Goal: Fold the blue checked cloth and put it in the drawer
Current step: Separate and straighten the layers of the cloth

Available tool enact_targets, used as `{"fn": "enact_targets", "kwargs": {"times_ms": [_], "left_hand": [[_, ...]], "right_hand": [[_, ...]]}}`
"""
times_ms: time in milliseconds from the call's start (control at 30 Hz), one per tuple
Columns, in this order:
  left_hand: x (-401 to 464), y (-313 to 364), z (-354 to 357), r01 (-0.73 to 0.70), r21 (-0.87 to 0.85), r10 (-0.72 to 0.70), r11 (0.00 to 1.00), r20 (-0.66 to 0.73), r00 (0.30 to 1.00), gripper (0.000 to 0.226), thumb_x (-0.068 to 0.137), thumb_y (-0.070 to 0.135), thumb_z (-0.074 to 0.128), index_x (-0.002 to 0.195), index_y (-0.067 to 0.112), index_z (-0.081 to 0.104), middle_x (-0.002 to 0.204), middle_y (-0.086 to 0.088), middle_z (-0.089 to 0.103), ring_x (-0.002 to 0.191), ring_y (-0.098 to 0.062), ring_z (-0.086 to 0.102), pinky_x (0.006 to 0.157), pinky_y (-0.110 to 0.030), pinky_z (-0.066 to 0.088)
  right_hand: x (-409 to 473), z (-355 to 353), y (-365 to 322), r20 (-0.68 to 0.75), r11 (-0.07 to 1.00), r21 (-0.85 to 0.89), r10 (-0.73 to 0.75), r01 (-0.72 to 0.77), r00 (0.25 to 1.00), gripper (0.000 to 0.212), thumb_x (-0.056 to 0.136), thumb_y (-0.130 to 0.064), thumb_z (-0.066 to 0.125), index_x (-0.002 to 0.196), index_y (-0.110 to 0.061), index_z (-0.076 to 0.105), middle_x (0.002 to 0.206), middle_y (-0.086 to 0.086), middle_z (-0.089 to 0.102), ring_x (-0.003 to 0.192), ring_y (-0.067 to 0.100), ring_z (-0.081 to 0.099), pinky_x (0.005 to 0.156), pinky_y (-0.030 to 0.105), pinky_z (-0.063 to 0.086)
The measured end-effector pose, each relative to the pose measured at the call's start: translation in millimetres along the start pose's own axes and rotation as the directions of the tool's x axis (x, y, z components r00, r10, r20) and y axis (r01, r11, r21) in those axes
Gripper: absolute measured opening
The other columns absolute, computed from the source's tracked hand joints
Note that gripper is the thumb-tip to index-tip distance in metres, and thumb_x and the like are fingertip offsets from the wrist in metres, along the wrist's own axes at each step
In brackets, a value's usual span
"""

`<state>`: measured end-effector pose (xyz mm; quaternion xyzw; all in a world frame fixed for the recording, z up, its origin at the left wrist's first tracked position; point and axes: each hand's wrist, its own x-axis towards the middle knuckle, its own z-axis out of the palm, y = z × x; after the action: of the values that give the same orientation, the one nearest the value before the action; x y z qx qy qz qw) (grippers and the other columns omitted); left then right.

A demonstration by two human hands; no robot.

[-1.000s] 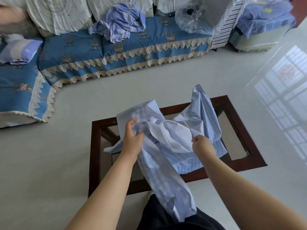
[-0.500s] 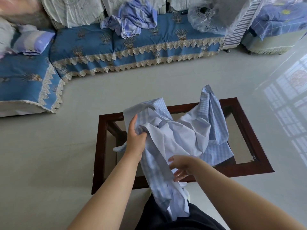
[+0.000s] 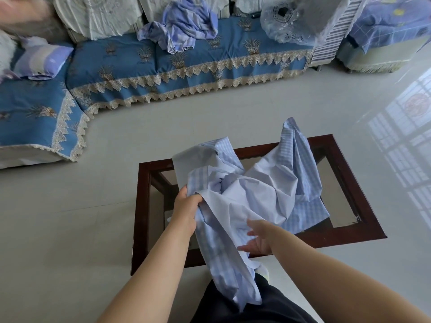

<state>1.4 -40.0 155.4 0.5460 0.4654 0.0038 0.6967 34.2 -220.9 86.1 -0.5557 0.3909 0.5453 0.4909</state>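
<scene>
The blue checked cloth [image 3: 261, 190] lies crumpled over the glass-topped coffee table [image 3: 349, 178], its pale underside showing, with one end hanging off the near edge onto my lap. My left hand [image 3: 186, 208] is closed on a bunched fold at the cloth's left side. My right hand [image 3: 258, 238] has its fingers spread, resting against the hanging part of the cloth near the table's front rail, not gripping it. No drawer is in view.
A blue sofa cover with lace trim [image 3: 163, 66] runs along the back and left. On it lie another crumpled blue cloth [image 3: 184, 22], a striped pillow [image 3: 42, 61] and a plastic-wrapped fan [image 3: 286, 17]. Pale tiled floor surrounds the table.
My right hand let go of the cloth's right part and moved down and left to the hanging end, fingers opening. My left hand kept its grip. The view shifted slightly.
</scene>
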Motion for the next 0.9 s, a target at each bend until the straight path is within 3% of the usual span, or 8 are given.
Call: {"fn": "enact_targets", "kwargs": {"times_ms": [133, 233, 400, 500, 567, 667, 800, 900], "left_hand": [[-3.6, -2.6, 6.9, 0.0, -0.082, -0.001, 0.997, -0.005, 1.0, 0.035, 0.084, -0.002, 0.055, 0.109, 0.022, 0.063, 0.105, -0.011, 0.068, 0.099, -0.028, 0.065, 0.091, -0.043, 0.053], [-3.3, -1.5, 9.5, 0.013, -0.124, -0.013, 0.992, 0.003, 1.0, 0.035, 0.085, -0.002, 0.056, 0.11, 0.021, 0.061, 0.108, -0.011, 0.067, 0.101, -0.028, 0.064, 0.092, -0.044, 0.053], [3.5, 0.4, 1.3, 0.064, -0.134, -0.052, 0.989, 0.097, 0.994, 0.05, 0.081, -0.007, 0.059, 0.124, 0.017, 0.054, 0.111, -0.015, 0.066, 0.102, -0.032, 0.064, 0.079, -0.038, 0.055], [6.0, -3.2, -9.2, 0.089, -0.091, -0.063, 0.992, 0.255, 0.965, 0.071, 0.072, -0.007, 0.072, 0.132, 0.023, 0.047, 0.119, -0.013, 0.064, 0.108, -0.03, 0.062, 0.084, -0.04, 0.054], [6.6, -5.1, -19.0, 0.061, 0.024, -0.066, 0.998, 0.365, 0.929, 0.093, 0.063, 0.025, 0.087, 0.141, 0.031, 0.038, 0.131, -0.004, 0.059, 0.12, -0.025, 0.056, 0.1, -0.045, 0.046], [5.0, -7.3, -25.5, -0.037, 0.312, -0.08, 0.949, 0.354, 0.932, 0.098, 0.06, 0.068, 0.072, 0.144, 0.036, 0.033, 0.14, 0.008, 0.047, 0.128, -0.017, 0.046, 0.11, -0.045, 0.037], [6.4, -9.6, -18.6, -0.13, 0.64, -0.014, 0.757, 0.214, 0.977, 0.047, 0.082, 0.052, 0.064, 0.119, 0.023, 0.057, 0.11, -0.002, 0.066, 0.096, -0.018, 0.063, 0.089, -0.038, 0.052], [8.1, -6.7, -17.0, -0.199, 0.82, 0.154, 0.536, 0.136, 0.979, 0.072, 0.079, 0.055, 0.06, 0.138, 0.028, 0.027, 0.1, -0.001, 0.062, 0.085, -0.025, 0.063, 0.077, -0.039, 0.053]], "right_hand": [[12.9, 1.1, 17.6, 0.175, 0.971, -0.069, 0.238, -0.23, 0.955, 0.09, 0.085, -0.065, 0.046, 0.149, -0.007, 0.021, 0.133, 0.024, 0.053, 0.095, 0.037, 0.069, 0.042, 0.036, 0.055], [18.4, 15.6, 27.9, 0.254, 0.945, 0.129, 0.26, -0.299, 0.932, 0.08, 0.082, -0.061, 0.057, 0.139, -0.009, 0.035, 0.101, 0.026, 0.069, 0.076, 0.037, 0.072, 0.047, 0.038, 0.056], [27.0, 27.6, 17.7, -0.03, 0.9, 0.42, -0.112, 0.114, 0.993, 0.035, 0.092, 0.008, 0.043, 0.127, 0.007, 0.046, 0.071, 0.021, 0.061, 0.059, 0.032, 0.061, 0.036, 0.033, 0.051], [16.7, 15.6, -5.4, -0.218, 0.911, 0.243, -0.284, 0.334, 0.934, 0.035, 0.092, 0.003, 0.039, 0.126, 0.0, 0.048, 0.08, 0.009, 0.048, 0.08, 0.028, 0.052, 0.069, 0.038, 0.053], [6.3, 7.3, -25.1, -0.333, 0.863, 0.14, -0.421, 0.486, 0.844, 0.024, 0.093, -0.005, 0.041, 0.111, -0.007, 0.057, 0.09, 0.012, 0.057, 0.087, 0.025, 0.054, 0.073, 0.036, 0.049], [-10.5, 10.4, -50.0, -0.316, 0.811, 0.112, -0.519, 0.575, 0.794, 0.025, 0.091, -0.011, 0.046, 0.106, -0.012, 0.066, 0.099, 0.009, 0.066, 0.089, 0.028, 0.061, 0.072, 0.031, 0.048], [-36.8, 35.8, -62.4, -0.121, 0.709, -0.068, -0.704, 0.702, 0.7, 0.035, 0.088, 0.0, 0.042, 0.112, -0.011, 0.065, 0.086, 0.004, 0.061, 0.069, 0.01, 0.054, 0.057, 0.016, 0.044], [-41.3, 47.0, -58.3, -0.082, 0.648, -0.238, -0.756, 0.723, 0.65, 0.036, 0.089, -0.005, 0.037, 0.113, -0.015, 0.062, 0.085, -0.002, 0.06, 0.064, 0.009, 0.051, 0.055, 0.019, 0.043]]}}
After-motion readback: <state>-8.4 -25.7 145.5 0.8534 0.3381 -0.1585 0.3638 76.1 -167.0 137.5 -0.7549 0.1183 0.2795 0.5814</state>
